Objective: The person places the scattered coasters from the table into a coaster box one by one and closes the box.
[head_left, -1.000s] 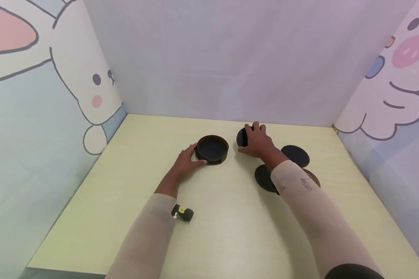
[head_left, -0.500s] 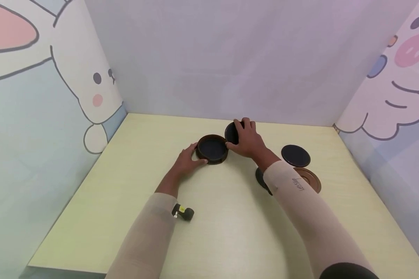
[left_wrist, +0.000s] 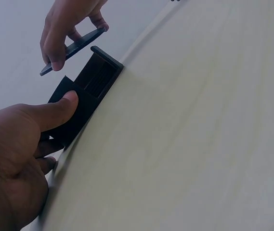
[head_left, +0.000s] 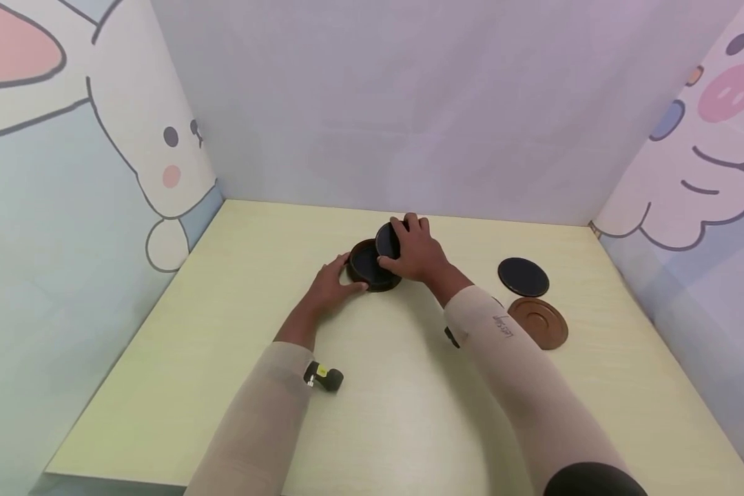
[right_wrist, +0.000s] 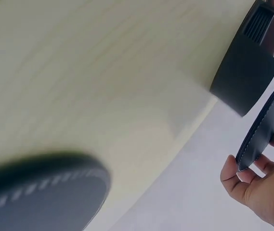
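A round dark coaster holder (head_left: 381,285) stands on the table; my left hand (head_left: 330,288) grips its near-left side, thumb on the outer wall (left_wrist: 64,115). A cut-out in that wall shows a stack of dark layers inside in the left wrist view. My right hand (head_left: 418,251) pinches a black round coaster (head_left: 386,241) by its edges, thumb on one side and fingers on the other. That coaster hangs tilted just above the holder's right part, apart from it in both wrist views. Pale stitching runs along the coaster's rim (right_wrist: 252,137).
Another black coaster (head_left: 523,277) lies on the table at right, beside a brown ringed disc (head_left: 538,322). My right sleeve mostly covers a further dark coaster, seen blurred as a stitched disc (right_wrist: 50,202) in the right wrist view. A pale wall hanging (head_left: 372,124) rises behind the table.
My right hand has carried the black coaster leftward, from beside the holder to above it. More of the brown disc shows now. The left hand stays on the holder.
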Action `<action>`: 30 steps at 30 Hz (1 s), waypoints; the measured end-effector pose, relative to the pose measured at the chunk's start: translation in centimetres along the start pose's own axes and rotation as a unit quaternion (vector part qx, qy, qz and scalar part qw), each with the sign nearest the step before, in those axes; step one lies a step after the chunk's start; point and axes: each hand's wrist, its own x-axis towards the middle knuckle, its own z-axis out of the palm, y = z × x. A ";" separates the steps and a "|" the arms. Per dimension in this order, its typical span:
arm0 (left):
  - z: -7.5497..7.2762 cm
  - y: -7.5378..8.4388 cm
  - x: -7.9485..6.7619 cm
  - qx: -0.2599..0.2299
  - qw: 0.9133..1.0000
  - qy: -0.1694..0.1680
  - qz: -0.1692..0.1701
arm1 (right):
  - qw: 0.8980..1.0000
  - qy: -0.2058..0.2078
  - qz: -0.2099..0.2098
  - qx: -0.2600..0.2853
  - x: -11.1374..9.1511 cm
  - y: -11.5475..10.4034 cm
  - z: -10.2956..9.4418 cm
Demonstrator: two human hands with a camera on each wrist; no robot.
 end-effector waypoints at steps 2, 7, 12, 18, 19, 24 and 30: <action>0.0 0.0 0.0 0.003 1.000 -0.002 0.005 | 1.000 -0.003 0.000 -0.005 0.1 -0.5 0.1; -0.1 -0.1 0.1 0.011 1.000 -0.001 0.011 | 1.000 -0.022 -0.009 -0.006 0.2 -2.0 0.4; -0.1 -0.4 0.0 0.009 1.000 -0.001 0.010 | 1.000 -0.026 -0.009 -0.007 0.3 -2.9 0.4; -0.1 -0.2 0.1 0.009 1.000 0.001 0.016 | 1.000 -0.029 -0.003 -0.009 0.4 -3.5 0.4; -0.1 -0.2 0.1 0.009 1.000 0.002 0.018 | 0.999 -0.030 -0.004 -0.010 0.4 -3.6 0.4; -0.1 -0.1 0.1 0.009 1.000 0.002 0.018 | 0.999 -0.039 -0.006 -0.016 0.5 -4.0 0.6; -0.1 0.0 0.1 0.005 1.000 0.004 0.019 | 0.999 -0.042 -0.004 -0.028 0.6 -4.2 1.1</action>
